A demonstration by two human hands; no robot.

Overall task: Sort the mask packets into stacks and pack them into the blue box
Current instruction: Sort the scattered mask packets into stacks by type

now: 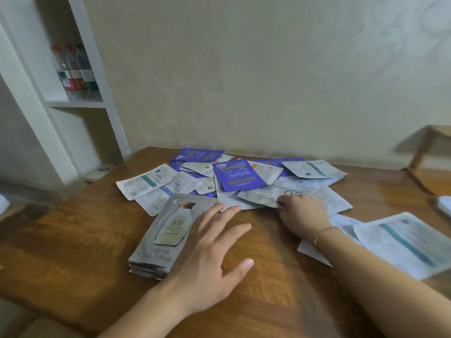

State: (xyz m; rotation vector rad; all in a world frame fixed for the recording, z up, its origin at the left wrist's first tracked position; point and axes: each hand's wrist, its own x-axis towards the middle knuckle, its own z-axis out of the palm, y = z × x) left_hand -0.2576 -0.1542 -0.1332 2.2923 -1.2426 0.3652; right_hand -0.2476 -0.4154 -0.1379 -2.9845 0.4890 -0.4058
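Head view: 1 grey stack is squared up near left on the table; a white stack lies near right. The unsorted pile is spread far centre. Left hand is held flat, fingers spread, grasping nothing. Right hand is curled on a pile packet. No blue box is seen; sorting is judged partial, packing not begun.

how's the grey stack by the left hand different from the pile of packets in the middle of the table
The grey stack is squared up, packets lying one on top of another; the loose pile is scattered, with packets overlapping at all angles. The grey stack shows one design, a pale bottle on grey; the loose pile mixes purple and white packets. The left hand hovers by the stack; the right hand reaches into the pile. Both lie on the wooden table.
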